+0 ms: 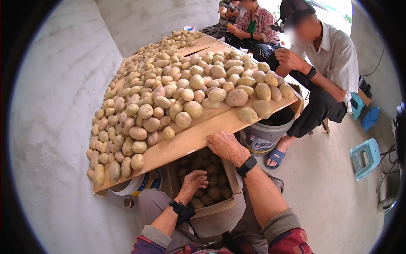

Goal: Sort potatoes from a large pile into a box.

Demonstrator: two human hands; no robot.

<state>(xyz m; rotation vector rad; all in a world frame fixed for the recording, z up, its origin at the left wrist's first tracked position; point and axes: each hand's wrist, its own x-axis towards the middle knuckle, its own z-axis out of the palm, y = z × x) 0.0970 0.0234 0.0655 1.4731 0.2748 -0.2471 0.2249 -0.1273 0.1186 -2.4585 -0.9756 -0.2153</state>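
My left hand [193, 185] hovers over a cardboard box [219, 208] between my knees, its fingers loosely bent and apart with nothing seen in them. Inside the box lie several potatoes [207, 200], dim in the shade under the tabletop. My right hand [228, 147] is at the front edge of the wooden tabletop [190, 139], back of the hand up. Its fingers are curled, and whatever may be under them is hidden. Spread over the boards is a large heap of potatoes [161, 101]; a pair of them [255, 111] sits close to the edge beyond my right hand.
A grey bucket [263, 136] stands under the table's right end, a white bucket [136, 187] under its left. One person [333, 57] sits close at right, a sandalled foot [276, 157] by the grey bucket; two others sit farther back. A blue plastic stool [364, 158] is at right.
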